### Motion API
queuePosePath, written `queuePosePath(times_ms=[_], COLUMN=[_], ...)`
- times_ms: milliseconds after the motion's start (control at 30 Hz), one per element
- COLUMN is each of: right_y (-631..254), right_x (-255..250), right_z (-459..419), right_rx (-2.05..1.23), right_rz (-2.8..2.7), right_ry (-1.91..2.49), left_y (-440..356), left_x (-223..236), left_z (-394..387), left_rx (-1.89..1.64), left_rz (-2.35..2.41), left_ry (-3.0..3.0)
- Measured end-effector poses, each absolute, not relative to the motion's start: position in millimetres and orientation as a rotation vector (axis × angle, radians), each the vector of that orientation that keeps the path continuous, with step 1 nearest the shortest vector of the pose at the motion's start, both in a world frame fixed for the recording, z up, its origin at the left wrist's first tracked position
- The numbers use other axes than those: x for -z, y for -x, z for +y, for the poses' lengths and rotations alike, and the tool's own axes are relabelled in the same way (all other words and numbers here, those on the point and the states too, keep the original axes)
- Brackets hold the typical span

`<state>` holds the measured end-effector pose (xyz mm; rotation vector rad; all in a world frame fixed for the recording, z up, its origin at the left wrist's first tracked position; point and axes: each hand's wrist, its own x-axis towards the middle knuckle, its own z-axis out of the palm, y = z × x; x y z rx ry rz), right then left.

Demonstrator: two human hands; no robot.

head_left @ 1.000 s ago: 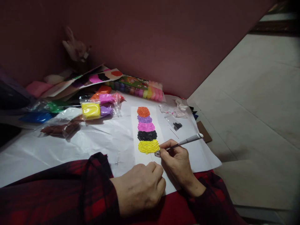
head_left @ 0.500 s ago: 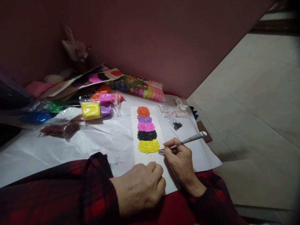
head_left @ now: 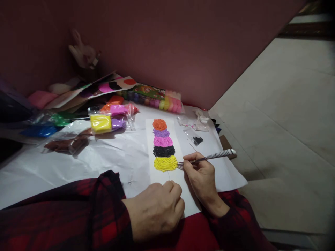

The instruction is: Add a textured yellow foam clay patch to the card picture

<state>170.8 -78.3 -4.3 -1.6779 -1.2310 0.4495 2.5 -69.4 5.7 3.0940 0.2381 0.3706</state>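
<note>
Grips a fork (head_left: 220,154) in the right hand (head_left: 202,177), pinched between thumb and fingers close to the tines, with the striped, pale-ended handle slanting up to the right. Holds the tines at the right edge of a textured yellow patch (head_left: 165,163); cannot tell how firmly pressed. Rests the left hand (head_left: 157,209), with fingers folded closed, just below on a narrow white strip (head_left: 151,170); cannot tell of anything tucked inside. Has on the strip, above the yellow and stacked edge to edge, a black patch (head_left: 164,151), a pink patch (head_left: 163,141), a purple patch (head_left: 161,133) and, on top, an orange patch (head_left: 159,124), narrowing upward. To the left, on a wrinkled white sheet (head_left: 112,157), a clear packet with a yellow block (head_left: 101,123) and a brown packet (head_left: 69,143). Farther back, near the wall (head_left: 178,52), a pack of coloured pieces (head_left: 154,97). To the right of the strip, a small clear bag with black lumps (head_left: 198,140).
</note>
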Motion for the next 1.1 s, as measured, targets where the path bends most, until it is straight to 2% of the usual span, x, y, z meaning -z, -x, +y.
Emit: queuePosePath(times_ms=[900, 1100], right_y=[-179.5, -180.9], right_x=[8.2, 8.7], right_z=[-67.4, -67.2], right_rx=[-0.5, -0.496], right_rz=[-1.155, -1.166], right_ry=[1.68, 1.692], left_y=[-3.0, -2.7], left_x=[-4.2, -6.3], left_z=[-69.0, -68.9], left_rx=[-0.412, -0.327], left_rz=[0.244, 0.242], left_ry=[-3.103, -3.103])
